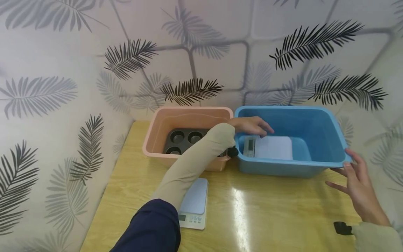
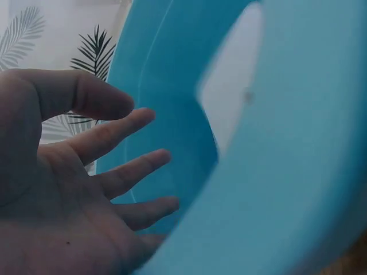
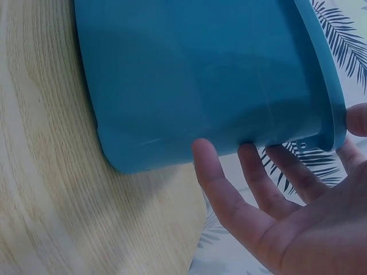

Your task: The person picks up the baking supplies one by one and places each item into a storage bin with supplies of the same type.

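Pale walls (image 1: 270, 21) (black and grey leaf prints (image 1: 191, 91)) behind a glossy wood-grained table (image 1: 274, 206)

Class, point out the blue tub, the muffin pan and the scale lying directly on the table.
Blue tub (image 1: 283, 169): head view, front outer wall.
Muffin pan (image 1: 186, 141): head view, top surface between cups.
Scale (image 1: 196, 200): head view, pale weighing platform.

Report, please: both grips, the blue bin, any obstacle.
Left grip empty, over blue bin. Right grip holding its rim. Scale inside. Left forearm crosses peach bin.
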A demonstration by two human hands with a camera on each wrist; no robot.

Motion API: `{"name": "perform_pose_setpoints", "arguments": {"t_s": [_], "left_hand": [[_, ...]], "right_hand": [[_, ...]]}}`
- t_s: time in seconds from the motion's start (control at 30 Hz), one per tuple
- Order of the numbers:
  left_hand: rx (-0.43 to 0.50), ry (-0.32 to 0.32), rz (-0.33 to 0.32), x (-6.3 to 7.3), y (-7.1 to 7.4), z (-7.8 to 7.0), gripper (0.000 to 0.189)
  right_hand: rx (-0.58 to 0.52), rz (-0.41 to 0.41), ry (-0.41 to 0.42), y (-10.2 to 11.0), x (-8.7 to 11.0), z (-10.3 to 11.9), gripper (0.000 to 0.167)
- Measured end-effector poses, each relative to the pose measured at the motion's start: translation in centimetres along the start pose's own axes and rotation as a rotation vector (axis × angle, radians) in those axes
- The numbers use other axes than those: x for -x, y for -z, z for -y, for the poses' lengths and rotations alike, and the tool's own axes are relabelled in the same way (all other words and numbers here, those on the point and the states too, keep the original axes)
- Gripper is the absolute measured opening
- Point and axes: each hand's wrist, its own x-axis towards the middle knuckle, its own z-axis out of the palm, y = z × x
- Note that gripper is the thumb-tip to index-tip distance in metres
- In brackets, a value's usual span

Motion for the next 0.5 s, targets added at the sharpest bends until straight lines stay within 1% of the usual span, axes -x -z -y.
{"name": "perform_pose_setpoints", "arguments": {"t_s": [0.07, 0.23, 0.37, 0.5], "left_hand": [[-0.033, -0.001, 0.001, -0.3, -0.1, -0.3, 0.056], [-0.045, -0.014, -0.027, -0.4, -0.5, -0.9, 0.057], [-0.038, -0.046, -0.048, 0.1, -0.5, -1.2, 0.057], [-0.014, -0.067, -0.062, 0.8, -0.3, -1.2, 0.053]], "right_hand": [[-0.005, -0.005, -0.001, 0.0, -0.1, -0.1, 0.055], [-0.007, -0.014, -0.008, -0.2, -0.1, 0.0, 0.055], [-0.047, 0.008, 0.016, -0.2, -0.1, 0.1, 0.055], [-0.083, 0.025, 0.032, -0.2, -0.1, 0.0, 0.055]]}}
